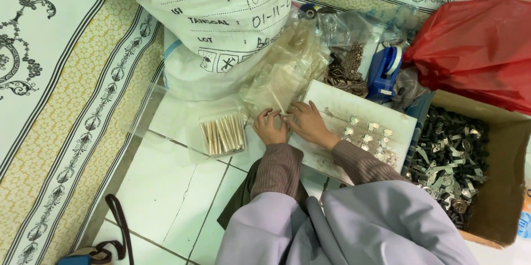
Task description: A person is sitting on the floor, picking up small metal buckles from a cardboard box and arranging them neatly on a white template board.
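Our left hand (269, 127) and right hand (306, 122) both pinch a small clear plastic bag (283, 114) at the white board's (337, 101) edge, beside the metal clips (369, 135).

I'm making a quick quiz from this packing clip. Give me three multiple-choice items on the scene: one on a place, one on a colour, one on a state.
1. Where does the cardboard box of metal parts sit?
A. at the right of the white board
B. on the patterned mat
C. under the white sack

2. What colour is the plastic bag at the upper right?
A. blue
B. red
C. green

3. What are the left hand and right hand doing?
A. resting apart on the tiles
B. lifting the box
C. meeting at a clear plastic pouch

Answers: 1 A, it borders the white board; 2 B, it is plainly red; 3 C, the fingertips meet at its edge.
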